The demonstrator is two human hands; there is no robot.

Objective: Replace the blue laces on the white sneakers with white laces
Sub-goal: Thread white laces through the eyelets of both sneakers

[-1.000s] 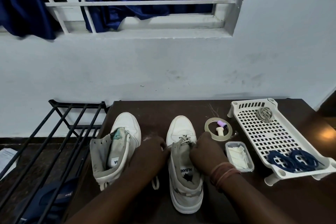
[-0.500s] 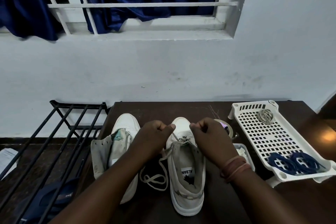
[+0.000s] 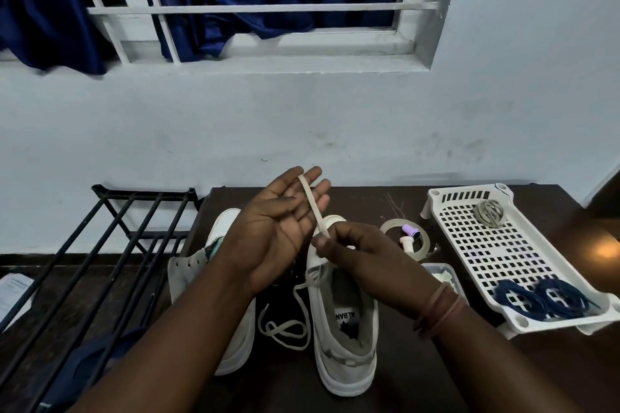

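Two white sneakers stand side by side on the dark table [image 3: 419, 365]. The left sneaker [image 3: 231, 339] is partly hidden behind my left forearm. The right sneaker [image 3: 345, 345] carries a white lace [image 3: 313, 208] threaded at its lowest eyelets. My left hand [image 3: 281, 231] is raised above the shoes, palm up and fingers spread, with one lace end lying across the fingers. My right hand [image 3: 355, 255] pinches that same lace end just above the right shoe's toe. The other lace end lies looped on the table between the shoes. The blue laces [image 3: 543, 300] lie in the white tray.
A white perforated tray [image 3: 496, 251] at the right also holds a coiled pale lace [image 3: 489, 213]. A tape ring [image 3: 407, 241] with a purple cap [image 3: 410, 231] and a small clear box [image 3: 443, 278] lie beside the right shoe. A black metal rack [image 3: 110, 255] stands left of the table.
Both hands rose from the right shoe's eyelets. My left hand opened out flat, and the lace end now stretches upward between my right fingers and left palm.
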